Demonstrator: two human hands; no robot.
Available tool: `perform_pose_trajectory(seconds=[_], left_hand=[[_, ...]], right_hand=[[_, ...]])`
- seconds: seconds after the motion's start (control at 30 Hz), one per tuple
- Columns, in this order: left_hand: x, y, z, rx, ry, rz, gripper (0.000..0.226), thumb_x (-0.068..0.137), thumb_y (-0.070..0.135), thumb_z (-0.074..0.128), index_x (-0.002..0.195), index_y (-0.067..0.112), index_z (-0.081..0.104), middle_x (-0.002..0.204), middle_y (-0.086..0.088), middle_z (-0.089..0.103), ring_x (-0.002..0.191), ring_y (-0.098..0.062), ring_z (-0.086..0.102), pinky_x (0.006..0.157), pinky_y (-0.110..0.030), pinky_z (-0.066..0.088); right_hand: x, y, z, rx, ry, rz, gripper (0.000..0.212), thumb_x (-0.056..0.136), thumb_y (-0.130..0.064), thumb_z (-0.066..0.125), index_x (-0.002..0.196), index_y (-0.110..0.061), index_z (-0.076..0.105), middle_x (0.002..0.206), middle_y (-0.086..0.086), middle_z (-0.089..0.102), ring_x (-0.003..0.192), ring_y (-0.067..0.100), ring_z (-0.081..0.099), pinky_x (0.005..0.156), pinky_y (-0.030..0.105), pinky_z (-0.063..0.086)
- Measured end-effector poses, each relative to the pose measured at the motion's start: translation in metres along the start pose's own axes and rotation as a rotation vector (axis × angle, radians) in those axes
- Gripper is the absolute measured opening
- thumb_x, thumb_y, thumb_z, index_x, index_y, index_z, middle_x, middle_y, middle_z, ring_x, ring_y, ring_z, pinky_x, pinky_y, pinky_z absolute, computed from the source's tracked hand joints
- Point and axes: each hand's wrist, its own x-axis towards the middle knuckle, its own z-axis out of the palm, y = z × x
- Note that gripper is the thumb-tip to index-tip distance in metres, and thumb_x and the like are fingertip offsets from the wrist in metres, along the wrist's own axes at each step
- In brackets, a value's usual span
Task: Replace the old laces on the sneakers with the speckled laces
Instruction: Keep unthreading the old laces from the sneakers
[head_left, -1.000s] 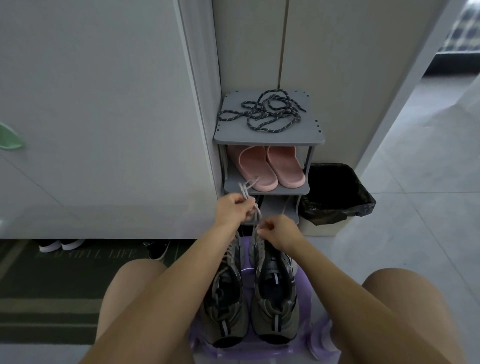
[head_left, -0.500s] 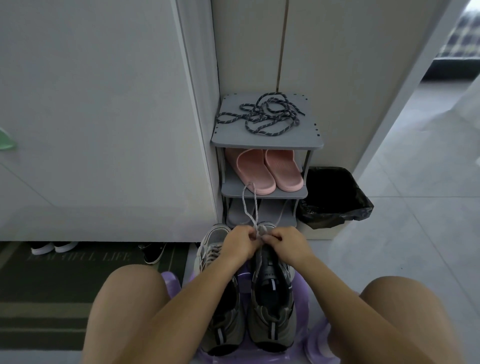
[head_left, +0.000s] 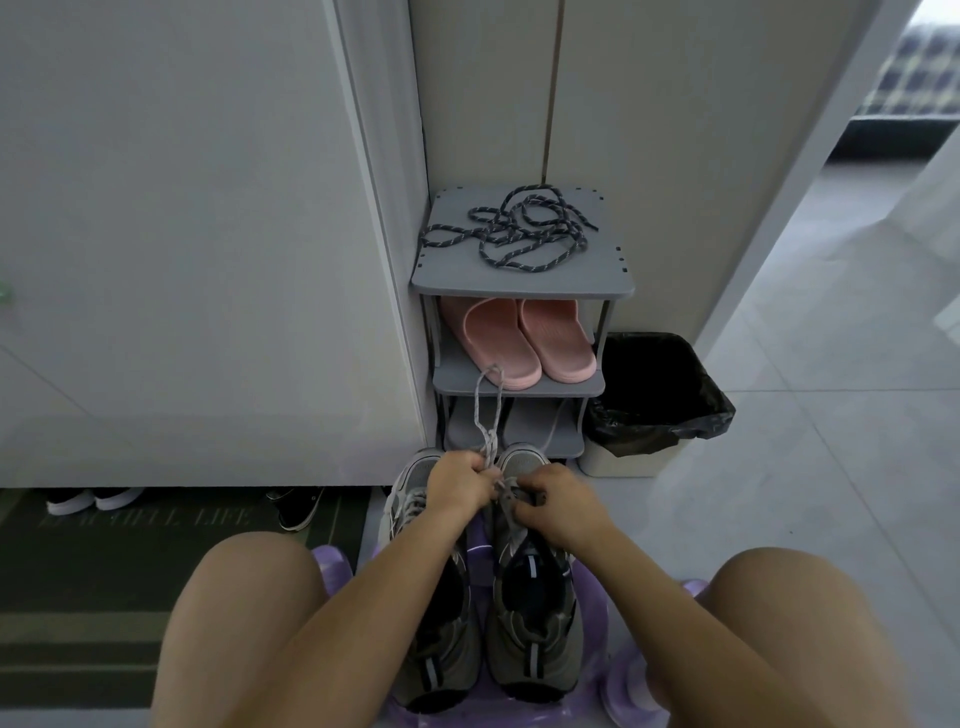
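Observation:
Two grey sneakers stand side by side on a purple stool (head_left: 592, 597) between my knees: the left sneaker (head_left: 410, 499) and the right sneaker (head_left: 530, 613). My left hand (head_left: 460, 480) grips the old grey lace (head_left: 488, 410), whose loop rises above my fist. My right hand (head_left: 558, 501) pinches the lace at the right sneaker's front eyelets. The dark speckled laces (head_left: 519, 228) lie tangled on top of the grey shoe rack (head_left: 519, 283).
Pink slippers (head_left: 519, 343) sit on the rack's middle shelf. A bin with a black bag (head_left: 654, 400) stands right of the rack. A white cabinet (head_left: 182, 234) fills the left, with shoes under it and a dark mat (head_left: 130, 545).
Both hands have dropped lower onto the toe end of the right sneaker and come close together. The lace loop now stands taller above my left fist.

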Motion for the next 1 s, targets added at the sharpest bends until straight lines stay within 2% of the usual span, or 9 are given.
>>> perform_pose_trajectory(seconds=[0.13, 0.23, 0.3, 0.43, 0.5, 0.63, 0.77, 0.87, 1.0], left_hand=[[-0.005, 0.007, -0.004, -0.166, 0.081, -0.061, 0.020, 0.091, 0.011, 0.058, 0.071, 0.006, 0.058, 0.072, -0.016, 0.066, 0.061, -0.026, 0.066, 0.060, -0.034, 0.059], [0.001, 0.007, -0.016, -0.227, 0.117, -0.114, 0.020, 0.095, 0.007, 0.050, 0.075, 0.008, 0.054, 0.064, -0.006, 0.056, 0.047, -0.008, 0.058, 0.040, -0.020, 0.049], [0.001, 0.010, -0.020, -0.146, 0.054, -0.083, 0.016, 0.095, 0.010, 0.050, 0.081, 0.008, 0.056, 0.068, -0.004, 0.059, 0.055, -0.010, 0.062, 0.048, -0.023, 0.051], [-0.006, 0.023, -0.027, 0.082, 0.003, 0.104, 0.023, 0.093, 0.018, 0.056, 0.072, 0.011, 0.054, 0.070, -0.006, 0.060, 0.064, -0.021, 0.064, 0.064, -0.035, 0.055], [-0.013, 0.033, -0.039, 0.121, -0.001, 0.185, 0.020, 0.092, 0.019, 0.057, 0.073, 0.013, 0.055, 0.066, -0.004, 0.060, 0.062, -0.019, 0.062, 0.068, -0.037, 0.055], [-0.031, 0.061, -0.068, 0.051, -0.046, 0.261, 0.014, 0.092, 0.014, 0.057, 0.079, 0.014, 0.058, 0.066, -0.001, 0.059, 0.057, -0.011, 0.057, 0.066, -0.032, 0.055], [-0.060, 0.106, -0.101, -0.021, -0.068, 0.389, 0.005, 0.092, 0.009, 0.056, 0.091, 0.009, 0.061, 0.076, -0.007, 0.062, 0.066, -0.013, 0.059, 0.060, -0.018, 0.053], [-0.081, 0.137, -0.122, -0.104, -0.078, 0.471, 0.013, 0.092, 0.005, 0.056, 0.083, 0.013, 0.061, 0.075, -0.005, 0.062, 0.065, -0.012, 0.060, 0.056, -0.015, 0.053], [-0.102, 0.164, -0.147, -0.162, -0.080, 0.537, 0.014, 0.091, 0.004, 0.056, 0.081, 0.013, 0.061, 0.074, -0.004, 0.063, 0.063, -0.010, 0.060, 0.056, -0.015, 0.054]], right_hand=[[-0.006, -0.005, 0.000, -0.048, 0.007, 0.008, 0.011, 0.081, -0.025, 0.057, 0.071, -0.022, 0.056, 0.096, 0.006, 0.050, 0.093, 0.023, 0.054, 0.071, 0.027, 0.039], [-0.009, -0.006, 0.003, -0.092, 0.019, 0.010, 0.018, 0.084, -0.025, 0.054, 0.091, -0.011, 0.062, 0.108, 0.004, 0.051, 0.099, 0.021, 0.053, 0.076, 0.027, 0.041], [-0.009, -0.008, 0.002, -0.095, 0.019, 0.022, 0.021, 0.086, -0.027, 0.053, 0.093, -0.010, 0.062, 0.109, 0.004, 0.051, 0.098, 0.021, 0.054, 0.077, 0.028, 0.042], [-0.004, -0.009, -0.006, 0.005, -0.023, 0.092, 0.023, 0.084, -0.031, 0.057, 0.072, -0.012, 0.052, 0.085, 0.009, 0.053, 0.077, 0.024, 0.055, 0.069, 0.032, 0.045], [-0.003, -0.011, -0.014, 0.080, -0.021, 0.112, 0.026, 0.084, -0.033, 0.061, 0.083, -0.008, 0.059, 0.088, 0.013, 0.061, 0.086, 0.028, 0.060, 0.073, 0.032, 0.046], [-0.006, -0.020, -0.028, 0.183, 0.067, 0.129, 0.051, 0.083, -0.037, 0.067, 0.124, -0.009, 0.057, 0.121, 0.008, 0.062, 0.111, 0.022, 0.057, 0.088, 0.024, 0.042], [-0.006, -0.043, -0.035, 0.207, 0.098, 0.074, 0.055, 0.081, -0.038, 0.069, 0.122, -0.004, 0.058, 0.108, 0.008, 0.063, 0.099, 0.020, 0.059, 0.081, 0.027, 0.043], [-0.005, -0.063, -0.041, 0.258, 0.149, 0.061, 0.053, 0.082, -0.041, 0.067, 0.122, -0.008, 0.056, 0.097, -0.001, 0.052, 0.089, 0.013, 0.050, 0.075, 0.024, 0.036], [-0.008, -0.082, -0.049, 0.370, 0.190, -0.005, 0.023, 0.086, -0.028, 0.065, 0.100, -0.011, 0.067, 0.081, -0.002, 0.056, 0.083, 0.014, 0.054, 0.073, 0.025, 0.039]])
